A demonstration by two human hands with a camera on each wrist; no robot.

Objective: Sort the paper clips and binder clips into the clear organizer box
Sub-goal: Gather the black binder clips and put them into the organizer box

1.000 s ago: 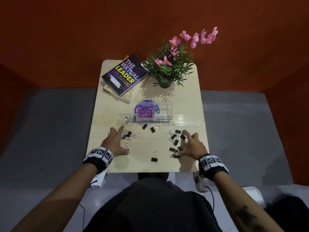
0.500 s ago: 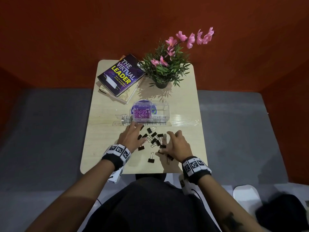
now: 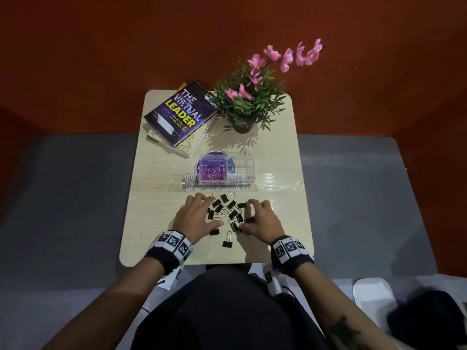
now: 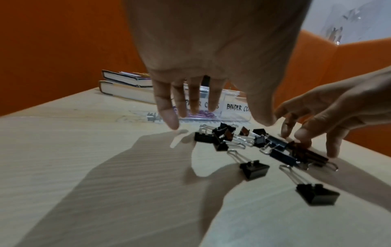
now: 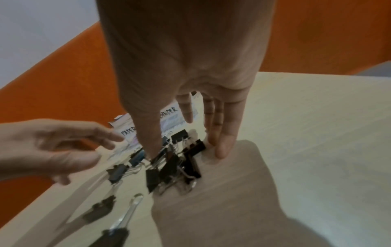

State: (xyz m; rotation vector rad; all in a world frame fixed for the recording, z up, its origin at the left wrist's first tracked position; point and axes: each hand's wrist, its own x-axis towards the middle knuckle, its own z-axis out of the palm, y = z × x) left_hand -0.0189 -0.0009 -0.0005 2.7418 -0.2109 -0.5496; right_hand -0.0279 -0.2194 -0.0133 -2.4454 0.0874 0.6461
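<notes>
The black binder clips (image 3: 227, 213) lie in a loose heap on the table (image 3: 156, 223), just on the person's side of the clear organizer box (image 3: 241, 164), and both hands flank the heap. The left hand (image 3: 195, 214) hovers at the heap's left edge with fingers spread wide and straight, gripping nothing. The right hand (image 3: 261, 219) sits on the heap's right edge with fingers fanned, its fingertips (image 5: 224, 147) down on the table and its thumb pressing among the clips; whether it pinches one cannot be told. The step in hand looks like herding the clips together before lifting them. To do it well, I would keep the fingertips low against the table so no clip slides under, draw the two hands toward each other evenly, and sweep in the two stray clips (image 3: 227, 242) lying on the near side of the heap. The wire handles are likely to tangle, so a cupped scoop should serve better than a pinch. The heap belongs in the right compartment of the box, labelled for binder clips and seemingly empty; the left compartment holds purple paper clips (image 3: 213, 171). The table is pale wood-grain with a slight sheen. Beyond the box lie stacked books (image 3: 180, 113) and a potted plant with pink flowers (image 3: 249, 102), against an orange wall (image 3: 126, 46).
</notes>
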